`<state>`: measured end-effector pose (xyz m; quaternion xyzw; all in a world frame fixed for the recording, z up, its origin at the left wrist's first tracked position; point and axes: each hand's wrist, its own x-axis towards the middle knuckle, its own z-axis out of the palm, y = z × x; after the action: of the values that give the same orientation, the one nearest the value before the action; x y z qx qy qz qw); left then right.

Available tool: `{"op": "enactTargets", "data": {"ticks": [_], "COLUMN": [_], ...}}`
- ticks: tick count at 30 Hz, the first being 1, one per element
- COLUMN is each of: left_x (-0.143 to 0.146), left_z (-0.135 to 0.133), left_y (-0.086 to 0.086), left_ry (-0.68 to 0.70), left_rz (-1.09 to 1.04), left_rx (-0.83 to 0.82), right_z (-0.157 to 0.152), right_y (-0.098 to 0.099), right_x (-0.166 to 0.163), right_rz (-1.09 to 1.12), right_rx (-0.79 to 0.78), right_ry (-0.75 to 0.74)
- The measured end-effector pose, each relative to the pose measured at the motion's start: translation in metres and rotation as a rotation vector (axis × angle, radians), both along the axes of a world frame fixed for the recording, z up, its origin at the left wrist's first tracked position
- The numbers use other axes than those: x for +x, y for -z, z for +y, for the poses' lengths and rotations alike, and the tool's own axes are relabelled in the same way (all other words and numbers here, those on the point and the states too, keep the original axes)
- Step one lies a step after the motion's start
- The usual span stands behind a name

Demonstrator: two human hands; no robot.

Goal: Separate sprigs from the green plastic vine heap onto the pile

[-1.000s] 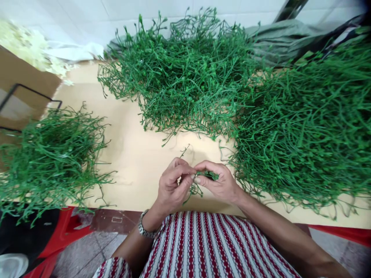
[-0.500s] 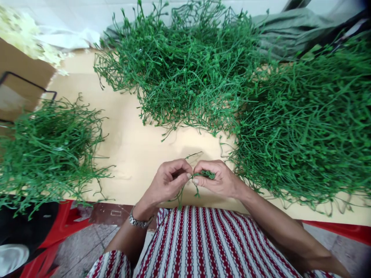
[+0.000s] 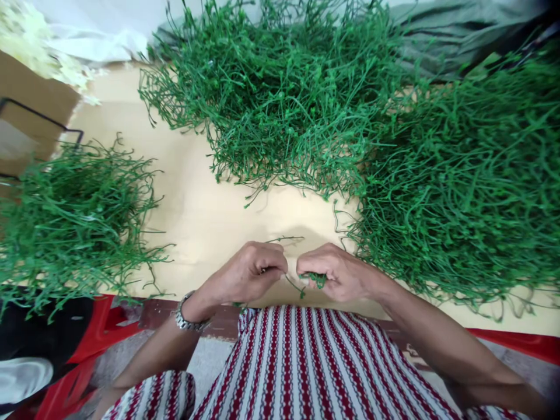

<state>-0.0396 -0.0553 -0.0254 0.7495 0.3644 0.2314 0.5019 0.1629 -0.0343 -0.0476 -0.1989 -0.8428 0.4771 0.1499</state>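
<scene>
My left hand [image 3: 251,273] is closed in a pinch on a thin green plastic-looking flower stem [image 3: 294,285]; one end pokes out past the fingertips, and another thin sprig [image 3: 285,238] shows behind the knuckles. Opposite it, with a small gap between, my right hand [image 3: 339,273] is curled around a little bunch of small green pieces [image 3: 318,280]. Both hands hover over the table's near edge. To the right lies a big heap of green stems [image 3: 464,192], nearest my right hand.
Another wide pile of stems [image 3: 280,99] covers the back of the table [image 3: 188,192]. A smaller pile [image 3: 83,221] lies at left, beside a cardboard box [image 3: 35,99] and black wire frame [image 3: 48,119]. Pale yellow flowers [image 3: 26,35] sit at back left; a red stool [image 3: 94,332] stands below.
My hands, which met at the fingertips, have drawn apart sideways. The stem now hangs from my left hand, while the green pieces stay in my right. The view has shifted slightly.
</scene>
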Motion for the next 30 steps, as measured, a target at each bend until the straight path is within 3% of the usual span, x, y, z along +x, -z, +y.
{"op": "enactTargets", "data": {"ticks": [3,6,10,14,17,22,26,30], "left_x": [-0.001,0.006,0.022,0.034,0.037,0.033,0.032,0.031], "left_z": [0.003,0.002,-0.002,-0.004,-0.003,-0.001,-0.002,-0.002], "left_y": [0.003,0.010,0.019,0.025,0.027,0.025,0.019,0.012], "left_ry": [-0.124,-0.363,-0.588,-0.704,-0.726,-0.562,-0.528,-0.563], "left_rz": [-0.143,-0.281,-0.405,-0.482,-0.529,-0.661,-0.519,-0.243], "left_rx": [-0.108,-0.157,-0.118,-0.112,-0.143,-0.481,-0.321,-0.088], "right_z": [0.004,0.000,-0.013,-0.020,-0.019,-0.014,-0.010,-0.008], "right_y": [-0.004,0.000,0.014,0.021,0.019,0.011,0.007,0.002], "right_x": [0.002,-0.007,-0.026,-0.033,-0.030,-0.023,-0.019,-0.015], "right_rz": [-0.005,0.083,0.348,0.478,0.467,0.353,0.274,0.176], "right_rx": [-0.104,-0.286,-0.615,-0.738,-0.727,-0.626,-0.501,-0.232], "right_ry": [0.177,0.359,0.470,0.525,0.601,0.680,0.682,0.689]}}
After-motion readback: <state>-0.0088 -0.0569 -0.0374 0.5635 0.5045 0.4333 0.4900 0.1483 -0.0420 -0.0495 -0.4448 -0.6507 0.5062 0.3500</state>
